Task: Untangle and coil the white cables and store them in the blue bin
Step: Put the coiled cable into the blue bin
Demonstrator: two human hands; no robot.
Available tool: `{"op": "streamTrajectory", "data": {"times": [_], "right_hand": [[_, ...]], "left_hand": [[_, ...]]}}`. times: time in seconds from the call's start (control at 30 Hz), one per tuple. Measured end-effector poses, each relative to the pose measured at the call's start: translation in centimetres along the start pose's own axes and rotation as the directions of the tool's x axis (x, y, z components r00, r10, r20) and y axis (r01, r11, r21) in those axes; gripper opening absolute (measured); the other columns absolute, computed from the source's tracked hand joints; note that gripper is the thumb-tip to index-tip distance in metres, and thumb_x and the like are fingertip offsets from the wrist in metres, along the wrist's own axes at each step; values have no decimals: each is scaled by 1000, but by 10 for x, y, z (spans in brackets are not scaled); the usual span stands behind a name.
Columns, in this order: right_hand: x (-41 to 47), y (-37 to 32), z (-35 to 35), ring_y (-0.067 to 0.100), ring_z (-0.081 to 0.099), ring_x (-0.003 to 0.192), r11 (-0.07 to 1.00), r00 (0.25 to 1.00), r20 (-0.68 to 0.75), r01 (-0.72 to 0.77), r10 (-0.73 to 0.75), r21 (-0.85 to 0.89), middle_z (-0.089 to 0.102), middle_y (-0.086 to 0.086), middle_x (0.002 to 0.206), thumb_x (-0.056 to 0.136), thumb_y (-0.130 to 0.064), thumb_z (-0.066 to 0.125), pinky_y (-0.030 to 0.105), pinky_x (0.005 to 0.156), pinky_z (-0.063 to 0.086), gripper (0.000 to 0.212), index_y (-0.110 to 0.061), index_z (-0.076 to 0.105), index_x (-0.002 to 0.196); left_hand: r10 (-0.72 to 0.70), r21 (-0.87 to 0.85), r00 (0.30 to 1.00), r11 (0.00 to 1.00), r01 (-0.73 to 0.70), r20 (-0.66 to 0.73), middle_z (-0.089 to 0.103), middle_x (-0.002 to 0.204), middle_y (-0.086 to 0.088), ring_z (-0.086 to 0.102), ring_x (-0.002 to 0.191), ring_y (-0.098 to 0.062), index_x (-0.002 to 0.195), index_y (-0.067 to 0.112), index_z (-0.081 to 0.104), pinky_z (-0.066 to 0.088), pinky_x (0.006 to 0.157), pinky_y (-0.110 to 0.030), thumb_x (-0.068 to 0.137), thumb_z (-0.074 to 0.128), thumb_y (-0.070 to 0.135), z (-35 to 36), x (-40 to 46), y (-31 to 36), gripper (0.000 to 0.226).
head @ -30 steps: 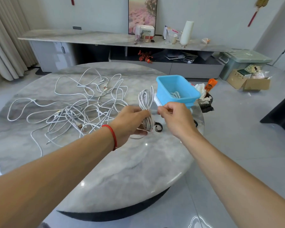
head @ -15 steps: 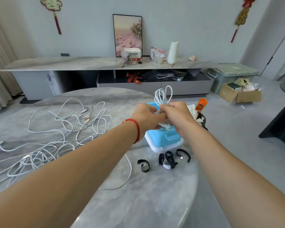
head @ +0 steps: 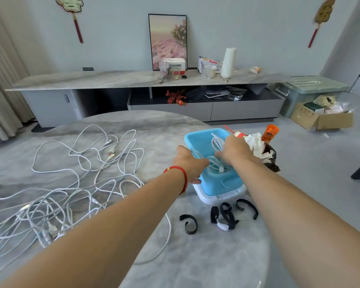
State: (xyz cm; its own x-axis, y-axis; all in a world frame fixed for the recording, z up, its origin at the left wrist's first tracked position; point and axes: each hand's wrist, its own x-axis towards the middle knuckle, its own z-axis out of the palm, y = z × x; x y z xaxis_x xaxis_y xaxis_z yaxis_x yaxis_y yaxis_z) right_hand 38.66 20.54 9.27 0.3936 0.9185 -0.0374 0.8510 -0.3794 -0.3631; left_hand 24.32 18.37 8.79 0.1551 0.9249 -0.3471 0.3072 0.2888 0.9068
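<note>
Lying tangled on the tabletop [head: 116, 269] at left are loose cables [head: 75, 183]. The left hand [head: 190, 163] touches the bin [head: 197, 140]; the right hand [head: 235, 150] lowers the coil [head: 215, 161] inside, but I cannot tell how either hand's fingers lie.

pale grey wall [head: 116, 38], glossy grey floor [head: 320, 163], long low marble-topped sideboard [head: 92, 80], beige curtain [head: 2, 80].

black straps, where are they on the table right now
In the head view the black straps lie loose on the marble table, just in front of the blue bin, between the two forearms and right of the tangled white cables.
</note>
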Motion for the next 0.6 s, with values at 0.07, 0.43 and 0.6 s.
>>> {"op": "streamTrajectory", "data": {"times": [0.07, 0.43, 0.6], "right_hand": [[-2, -4, 0, 34, 64, 107, 983, 998, -2, 65, -66, -172, 66, 16, 120, 93, -32, 74, 33, 73, 43, 36, -6, 64, 117], [0, 4, -4, 40, 62, 111, 892, 976, 51, 216, -214, -397, 65, 20, 122, 93, 6, 53, 38, 84, 51, 34, -5, 68, 120], [-5, -3, -5, 39, 61, 102, 853, 955, 147, 297, -259, -429, 64, 20, 120, 95, 3, 52, 35, 79, 45, 27, -3, 68, 117]], "left_hand": [[7, -10, 1000, 1000, -7, -9, 58, 115, -13, 67, 93, -29, 115, 17, 31, 61, 53, -30, 91, 68, 12, 2, 1, 0, 44], [96, 21, 994, 995, -95, -43, 58, 119, -13, 67, 100, -32, 140, 27, 28, 63, 62, -40, 91, 68, 15, 5, 1, -9, 65], [111, 52, 992, 993, -108, -57, 59, 122, -12, 68, 99, -33, 145, 28, 30, 63, 62, -42, 91, 70, 23, 3, -2, -11, 67]]}}
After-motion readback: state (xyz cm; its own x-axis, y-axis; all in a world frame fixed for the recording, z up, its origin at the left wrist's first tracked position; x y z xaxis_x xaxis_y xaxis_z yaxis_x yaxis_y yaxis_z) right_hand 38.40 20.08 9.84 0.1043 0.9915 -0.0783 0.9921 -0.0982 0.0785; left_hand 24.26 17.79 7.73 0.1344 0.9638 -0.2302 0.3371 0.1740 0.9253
